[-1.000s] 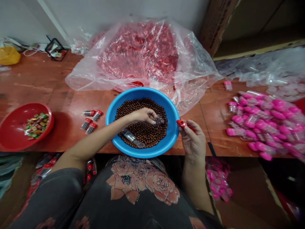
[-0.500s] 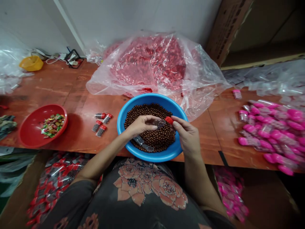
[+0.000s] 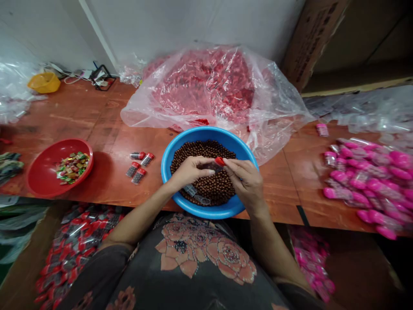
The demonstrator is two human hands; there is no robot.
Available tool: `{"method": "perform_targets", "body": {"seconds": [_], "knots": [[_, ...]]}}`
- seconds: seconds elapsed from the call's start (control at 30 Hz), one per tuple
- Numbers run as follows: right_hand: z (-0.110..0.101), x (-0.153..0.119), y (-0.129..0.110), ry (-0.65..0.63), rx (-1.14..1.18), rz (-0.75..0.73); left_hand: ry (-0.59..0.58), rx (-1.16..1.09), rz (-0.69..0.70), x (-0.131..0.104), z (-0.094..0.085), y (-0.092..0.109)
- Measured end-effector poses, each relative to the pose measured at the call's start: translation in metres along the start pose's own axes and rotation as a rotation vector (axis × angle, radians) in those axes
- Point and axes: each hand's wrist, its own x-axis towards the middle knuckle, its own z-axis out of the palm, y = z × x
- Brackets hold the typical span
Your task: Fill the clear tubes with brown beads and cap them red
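Observation:
Over a blue basin (image 3: 166,161) of small brown balls (image 3: 203,148), my left hand (image 3: 190,172) grips a small clear plastic bottle (image 3: 211,166), its fingers covering part of it. My right hand (image 3: 245,181) pinches a red cap (image 3: 220,161) against the bottle's mouth; whether the cap is fully seated I cannot tell. On the balls near the basin's front lie clear plastic pieces (image 3: 201,199), perhaps empty bottles. Left of the basin, several filled bottles with red caps (image 3: 138,175) lie on the table.
A large clear bag of red caps (image 3: 200,86) stands behind the basin. At left is a red bowl (image 3: 41,172) with colourful wrapped pieces (image 3: 73,167). Pink-capped bottles (image 3: 371,172) are heaped at right. Red-capped bottles (image 3: 77,245) fill a box below the table edge.
My right hand has moved left, bringing the red cap from beside the bottle onto its mouth. My left hand keeps its hold on the bottle.

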Motion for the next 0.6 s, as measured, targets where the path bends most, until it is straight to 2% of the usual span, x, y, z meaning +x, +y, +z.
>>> {"method": "perform_targets", "body": {"seconds": [0.1,0.2,0.33,0.43,0.5,0.6], "knots": [[0.003,0.001,0.000,-0.042,-0.088,-0.110,0.039,0.008,0.042,-0.002,0.002,0.003],[0.010,0.001,-0.003,-0.057,-0.170,-0.124,0.066,-0.090,0.040,-0.002,0.009,0.004],[0.016,0.003,-0.009,-0.061,-0.127,-0.119,0.142,-0.374,-0.132,0.004,0.024,0.000],[0.015,0.005,-0.013,-0.130,-0.094,-0.122,0.079,-0.574,-0.253,0.008,0.034,-0.002],[0.014,0.007,-0.015,-0.158,-0.113,-0.129,0.062,-0.614,-0.267,0.009,0.039,-0.001],[0.013,0.010,-0.017,-0.155,-0.159,-0.162,0.108,-0.628,-0.231,0.007,0.043,0.000]]}}
